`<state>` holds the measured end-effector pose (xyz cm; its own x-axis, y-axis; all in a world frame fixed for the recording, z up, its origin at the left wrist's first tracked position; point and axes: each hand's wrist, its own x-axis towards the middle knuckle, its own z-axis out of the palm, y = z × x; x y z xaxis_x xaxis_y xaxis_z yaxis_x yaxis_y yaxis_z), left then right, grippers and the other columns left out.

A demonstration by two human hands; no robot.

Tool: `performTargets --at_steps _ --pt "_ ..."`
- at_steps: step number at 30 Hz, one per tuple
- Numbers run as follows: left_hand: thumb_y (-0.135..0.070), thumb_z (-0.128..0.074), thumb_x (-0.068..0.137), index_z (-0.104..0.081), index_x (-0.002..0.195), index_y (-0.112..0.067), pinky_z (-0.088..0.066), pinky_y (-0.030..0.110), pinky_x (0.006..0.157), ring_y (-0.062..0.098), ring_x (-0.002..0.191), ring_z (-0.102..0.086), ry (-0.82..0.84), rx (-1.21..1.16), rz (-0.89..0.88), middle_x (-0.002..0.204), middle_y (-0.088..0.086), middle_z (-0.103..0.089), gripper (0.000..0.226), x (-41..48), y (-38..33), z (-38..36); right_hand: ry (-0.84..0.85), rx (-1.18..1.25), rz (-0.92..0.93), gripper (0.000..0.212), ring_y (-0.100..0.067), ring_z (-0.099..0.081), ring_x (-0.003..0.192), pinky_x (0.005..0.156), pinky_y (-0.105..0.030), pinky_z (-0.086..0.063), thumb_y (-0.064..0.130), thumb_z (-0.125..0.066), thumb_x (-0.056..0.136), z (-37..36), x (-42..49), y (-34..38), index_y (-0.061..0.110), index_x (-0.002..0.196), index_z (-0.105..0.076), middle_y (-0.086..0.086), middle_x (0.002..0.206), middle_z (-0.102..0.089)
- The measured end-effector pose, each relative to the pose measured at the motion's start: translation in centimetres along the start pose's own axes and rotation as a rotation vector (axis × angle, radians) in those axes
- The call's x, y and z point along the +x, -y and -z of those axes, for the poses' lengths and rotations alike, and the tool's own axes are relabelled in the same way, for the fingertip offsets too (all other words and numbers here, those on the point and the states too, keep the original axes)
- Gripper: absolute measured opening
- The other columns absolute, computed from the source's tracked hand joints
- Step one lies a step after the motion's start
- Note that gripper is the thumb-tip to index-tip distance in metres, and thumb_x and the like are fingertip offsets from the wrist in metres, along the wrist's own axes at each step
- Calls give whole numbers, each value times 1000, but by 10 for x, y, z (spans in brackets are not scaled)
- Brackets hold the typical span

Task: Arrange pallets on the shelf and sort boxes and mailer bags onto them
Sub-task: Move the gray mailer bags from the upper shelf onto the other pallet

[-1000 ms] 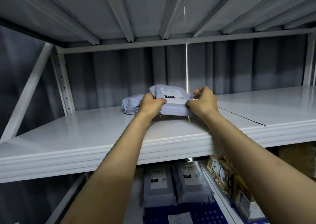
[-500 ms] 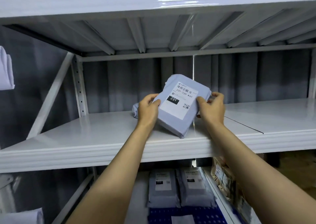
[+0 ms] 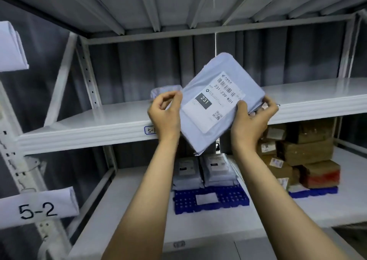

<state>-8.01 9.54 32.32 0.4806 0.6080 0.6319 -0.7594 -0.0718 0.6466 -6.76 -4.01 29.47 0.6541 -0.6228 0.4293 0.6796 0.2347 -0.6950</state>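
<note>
At far left a paper tag [image 3: 37, 210] marked 5-2 hangs on the rack post. The upper shelf [image 3: 99, 120] runs across at hand height, and a second bag [image 3: 164, 90] lies on it just behind the left hand [image 3: 164, 112].

The left hand pinches the left edge of the mailer bag [image 3: 198, 136] between thumb and curled fingers. The right hand [image 3: 252, 120] grips the opposite edge, with its thumb on the front by the label and its fingers wrapped behind. The bag is held in the air in front of the upper shelf's lip, touching neither shelf. Its label faces the camera and its long axis is tilted, running from upper right down to lower left.

The relation that matters is vertical. Almost straight below the bag's low corner, on the lower shelf [image 3: 139, 216], sits a blue pallet [image 3: 182, 204] with two mailer bags [image 3: 186, 172] side by side at its back and open grid in front. It lies between the two forearms, about equally near each hand. The cardboard boxes [image 3: 305, 152] on another pallet [image 3: 317, 192] stand off to the right, nearer the right hand. The likely move is straight down, levelling the bag onto the bag pallet.
</note>
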Motion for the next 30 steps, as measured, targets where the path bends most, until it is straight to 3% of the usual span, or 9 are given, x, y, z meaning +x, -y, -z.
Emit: performTargets --at_steps 2,5,9,12,16,19,22,26,30 --pt "5 -68 81 -64 67 -12 -45 12 61 -2 59 -59 -55 -37 33 58 -13 -65 22 -19 3 9 -33 35 -17 44 -12 -64 94 79 -22 -50 14 -59 79 19 -16 -8 18 115 -35 -7 110 -61" --pt "3 -70 81 -62 65 -11 -43 11 59 -3 55 -56 -127 -43 66 53 -13 -63 22 -46 13 27 -79 55 -56 39 -3 -62 95 78 -17 -49 1 -56 85 46 -40 -26 15 112 -32 -8 112 -57" --pt "1 -71 80 -62 64 -11 -42 14 56 0 53 -53 -201 -3 139 52 -11 -60 23 -78 37 56 -71 -9 -163 32 -17 -64 101 75 -18 -53 0 -54 89 79 -72 -57 14 109 -32 -17 118 -58" --pt "-3 -72 81 -62 64 -11 -41 17 54 6 52 -47 -232 38 229 54 -2 -53 22 -100 56 77 -66 -107 -240 29 -17 -62 98 74 -20 -53 4 -54 90 98 -90 -79 15 107 -34 -17 118 -58" --pt "-7 -72 83 -62 63 -11 -44 22 58 10 57 -49 -279 131 363 56 0 -53 22 -124 87 106 -48 -264 -337 26 -17 -54 85 81 -37 -48 9 -58 88 115 -105 -104 13 103 -37 -9 103 -56" --pt "-17 -69 83 -65 62 -14 -44 31 66 15 69 -53 -270 198 526 64 1 -58 22 -140 115 130 -30 -318 -421 23 -14 -52 80 75 -28 -43 14 -60 90 123 -111 -118 12 104 -41 -4 102 -53" --pt "-12 -62 88 -66 71 -12 -43 25 64 14 74 -53 -232 265 625 68 -3 -61 18 -158 125 141 46 -364 -492 23 -5 -53 78 76 -30 -46 18 -60 93 128 -114 -131 12 110 -46 -4 105 -54" --pt "-5 -60 87 -66 88 -9 -45 27 66 18 79 -56 -145 300 715 79 -1 -64 7 -176 130 148 205 -368 -553 31 -8 -57 84 56 -27 -53 14 -57 94 132 -117 -148 13 124 -48 -1 107 -57" --pt "-19 -64 67 -67 87 -21 -47 32 72 18 81 -60 -78 289 764 87 -1 -68 20 -179 133 144 293 -364 -580 43 -17 -59 101 80 -39 -56 13 -57 94 133 -115 -158 16 136 -47 -2 117 -59"
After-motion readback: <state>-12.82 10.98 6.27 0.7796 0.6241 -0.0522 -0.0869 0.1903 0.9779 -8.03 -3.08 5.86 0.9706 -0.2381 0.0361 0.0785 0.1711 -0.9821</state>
